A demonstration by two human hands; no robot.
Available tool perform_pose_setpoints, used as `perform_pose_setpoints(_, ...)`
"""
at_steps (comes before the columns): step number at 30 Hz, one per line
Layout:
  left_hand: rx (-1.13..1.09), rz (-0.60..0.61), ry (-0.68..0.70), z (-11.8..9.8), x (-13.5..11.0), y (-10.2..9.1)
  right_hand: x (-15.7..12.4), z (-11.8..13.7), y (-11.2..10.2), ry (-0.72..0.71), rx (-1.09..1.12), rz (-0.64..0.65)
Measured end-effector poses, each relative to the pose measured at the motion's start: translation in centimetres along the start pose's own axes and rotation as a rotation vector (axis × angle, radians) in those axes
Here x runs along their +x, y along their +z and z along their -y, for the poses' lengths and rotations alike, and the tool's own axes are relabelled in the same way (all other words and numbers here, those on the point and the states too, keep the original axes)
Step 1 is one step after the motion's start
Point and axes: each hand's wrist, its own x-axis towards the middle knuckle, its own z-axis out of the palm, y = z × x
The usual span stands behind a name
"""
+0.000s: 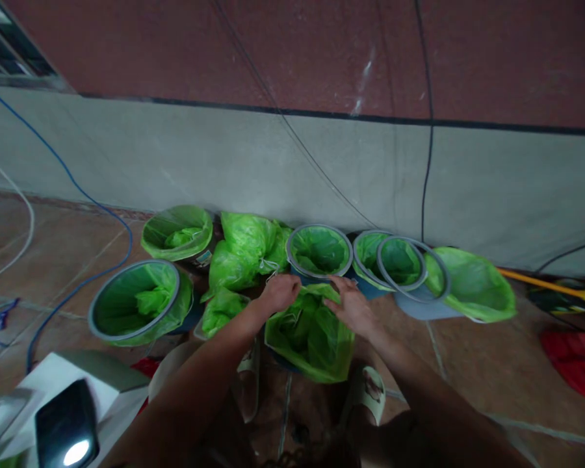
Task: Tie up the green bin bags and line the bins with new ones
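Observation:
Between my feet stands a bin lined with a green trash bag (316,338), its mouth spread wide and more green plastic bunched inside. My left hand (281,292) is closed at the far left edge of this bag, with a thin pale string close to its knuckles. Across the opening, my right hand (353,304) has bent fingers and thumb around the far right edge of the bag. Just beyond the hands is a lined bin with a grey rim ring (350,257). Tied green trash bags (246,244) lie left of it.
More lined bins stand along the wall, including a left bin (93,312) and a right bin with a flared liner (482,289). A lit phone (67,426) rests on a white box (112,406). A blue cable (73,292) crosses the tiles; a red object (575,364) lies right.

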Motion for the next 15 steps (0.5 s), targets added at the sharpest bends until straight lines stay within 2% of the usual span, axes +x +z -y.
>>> perform_pose_setpoints(2, 0.004, 0.022, 0.071, -0.9, -0.2, 0.2, 0.6, 1.3, 0.8, -0.08, -0.051, 0.026)
perform_pose_setpoints(4, 0.016, 0.041, 0.106, -1.6, -0.3, 0.3, 1.2, 2.4, 1.6, -0.09, -0.115, 0.092)
perform_pose_setpoints(8, -0.004, 0.042, 0.032, -1.9, -0.5, 0.5, 2.6, 3.8, 2.3, 0.104, -0.209, 0.211)
perform_pose_setpoints(12, 0.035, 0.146, -0.121, -1.2, -1.1, 1.0, 3.9, 4.3, 2.1, 0.241, -0.134, 0.148)
perform_pose_setpoints(15, 0.128, 0.269, -0.127, -0.6, -1.7, 1.6, 4.4, 4.2, 1.5, 0.271, -0.063, 0.059)
